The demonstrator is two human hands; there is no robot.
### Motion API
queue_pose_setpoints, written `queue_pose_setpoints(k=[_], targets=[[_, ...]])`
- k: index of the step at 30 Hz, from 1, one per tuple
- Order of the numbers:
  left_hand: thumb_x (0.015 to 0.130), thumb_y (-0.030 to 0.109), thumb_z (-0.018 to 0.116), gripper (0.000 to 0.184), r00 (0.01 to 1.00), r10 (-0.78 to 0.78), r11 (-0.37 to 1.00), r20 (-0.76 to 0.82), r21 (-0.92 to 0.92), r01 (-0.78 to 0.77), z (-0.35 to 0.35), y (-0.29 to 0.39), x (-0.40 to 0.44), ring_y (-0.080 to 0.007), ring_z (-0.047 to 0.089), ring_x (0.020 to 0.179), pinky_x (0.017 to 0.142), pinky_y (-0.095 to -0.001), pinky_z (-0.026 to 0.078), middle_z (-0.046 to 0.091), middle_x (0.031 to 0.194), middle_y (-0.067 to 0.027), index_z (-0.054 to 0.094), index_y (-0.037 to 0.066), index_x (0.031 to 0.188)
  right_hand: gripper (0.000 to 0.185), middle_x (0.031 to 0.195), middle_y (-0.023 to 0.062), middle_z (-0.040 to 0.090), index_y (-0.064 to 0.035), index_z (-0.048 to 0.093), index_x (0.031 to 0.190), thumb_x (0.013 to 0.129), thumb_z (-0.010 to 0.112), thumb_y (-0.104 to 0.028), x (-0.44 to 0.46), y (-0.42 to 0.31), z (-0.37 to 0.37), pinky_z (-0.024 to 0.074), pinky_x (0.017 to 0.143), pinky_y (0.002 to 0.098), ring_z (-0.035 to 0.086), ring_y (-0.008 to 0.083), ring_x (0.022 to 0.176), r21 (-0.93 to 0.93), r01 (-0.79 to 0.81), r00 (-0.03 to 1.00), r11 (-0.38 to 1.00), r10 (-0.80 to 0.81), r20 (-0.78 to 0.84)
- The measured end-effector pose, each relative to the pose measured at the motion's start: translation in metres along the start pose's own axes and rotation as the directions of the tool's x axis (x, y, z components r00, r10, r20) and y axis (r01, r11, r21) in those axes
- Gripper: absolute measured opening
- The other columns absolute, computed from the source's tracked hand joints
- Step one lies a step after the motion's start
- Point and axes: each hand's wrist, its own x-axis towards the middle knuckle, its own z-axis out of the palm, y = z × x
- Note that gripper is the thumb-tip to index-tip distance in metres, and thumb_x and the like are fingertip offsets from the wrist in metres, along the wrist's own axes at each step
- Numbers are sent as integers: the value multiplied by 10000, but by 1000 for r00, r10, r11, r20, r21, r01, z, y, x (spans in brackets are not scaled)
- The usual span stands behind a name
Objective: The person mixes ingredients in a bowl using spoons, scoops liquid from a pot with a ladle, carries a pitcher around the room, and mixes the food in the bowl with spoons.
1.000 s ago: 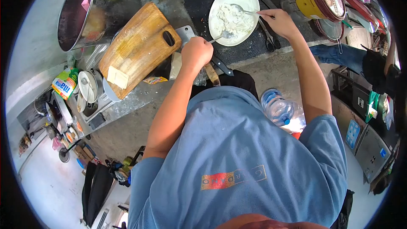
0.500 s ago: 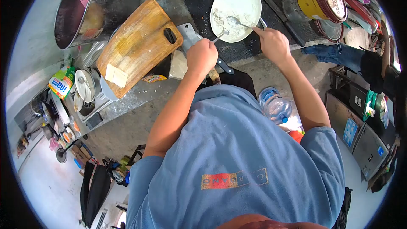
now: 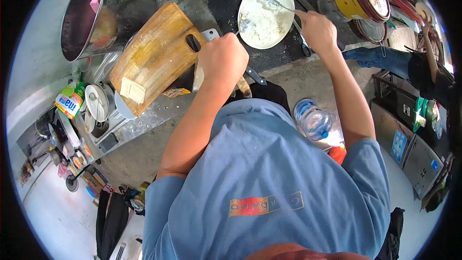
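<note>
A white oval plate (image 3: 265, 43) holds a pale, white, crumbly or pasty mixture (image 3: 269, 25). My right hand (image 3: 316, 31) is closed around the handle of a metal spoon (image 3: 274, 3), whose bowl rests in the mixture near the plate's far side. At the plate's left edge, my left hand (image 3: 224, 60) is closed on a second metal utensil, apparently a spoon (image 3: 244, 23); its handle is mostly hidden by the fist. Close to the left hand lie a wooden cutting board (image 3: 156, 55) and a cleaver, whose black handle (image 3: 256, 75) sticks out.
Pale square slices (image 3: 133, 90) lie on the board. A large metal pot (image 3: 130, 17) stands behind it. Scissors (image 3: 305, 47) and a partly hidden knife lie right of the plate. A brown-lidded tub (image 3: 363, 0) stands further right. Another person's jeans (image 3: 380, 58) show at the right.
My right hand's spoon has shifted toward the plate's far side. My left hand has moved left and nearer the camera, its utensil now at the plate's left side. The mixture lies more spread out.
</note>
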Motion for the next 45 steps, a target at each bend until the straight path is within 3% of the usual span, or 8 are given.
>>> queue_pose_setpoints(k=[13,17,30,34,36,40,44,45], targets=[[833,178,506,224,997,-22,994,-75,-106,14,49,-16,9,-395,643,705,689,-495,507,640,705,-229,648,23,757,372,916,49,653,-204,666,1108,787,546,-61,39,8,16,542,683,363,659,248,832,-90,455,887,886,-442,133],[844,168,499,215,996,-71,982,-59,-180,59,58,-17,8,-403,639,701,681,-500,504,634,705,-235,637,25,761,361,890,47,646,-185,665,1104,786,544,-64,19,10,-8,540,661,371,661,246,798,-55,454,890,889,-450,70],[844,180,522,205,993,14,1000,-117,-21,-16,34,-6,-13,-361,660,648,592,-470,527,647,668,-192,606,41,719,357,887,122,650,-157,668,1117,816,502,-62,-15,7,24,524,679,426,650,325,766,32,165,975,986,-168,147],[770,88,552,77,994,14,998,-107,-56,-20,26,3,-14,-327,680,661,598,-403,540,658,670,-183,596,30,745,238,803,168,653,-122,681,1054,855,556,-161,-36,-2,28,520,710,419,645,335,781,356,19,997,934,-44,62],[781,99,540,98,998,-1,997,-59,-78,-3,40,-3,-11,-333,675,675,609,-424,532,659,693,-187,587,22,818,267,860,167,661,-87,671,1060,839,609,-224,-40,-10,12,514,718,425,645,338,822,395,-163,973,904,80,218],[877,232,476,271,992,-67,948,111,-304,98,55,-20,-15,-391,658,727,682,-486,520,654,743,-227,562,-23,907,343,960,168,653,-14,661,1003,818,657,-304,-9,-24,-12,497,736,420,638,339,830,192,72,996,979,-60,-67],[866,340,518,377,952,-94,829,292,-506,238,85,-39,-17,-439,609,872,793,-495,477,645,909,-240,531,-1,1027,278,951,151,655,-35,665,907,811,668,-296,79,-148,-95,495,734,388,630,323,861,513,327,934,794,-189,-302],[857,358,531,415,956,-78,814,284,-535,225,90,-44,-20,-424,612,898,801,-478,480,641,943,-241,526,-2,1062,268,889,144,661,-40,677,909,805,678,-287,102,-184,-106,502,692,375,640,297,799,449,493,844,745,-286,-453]])
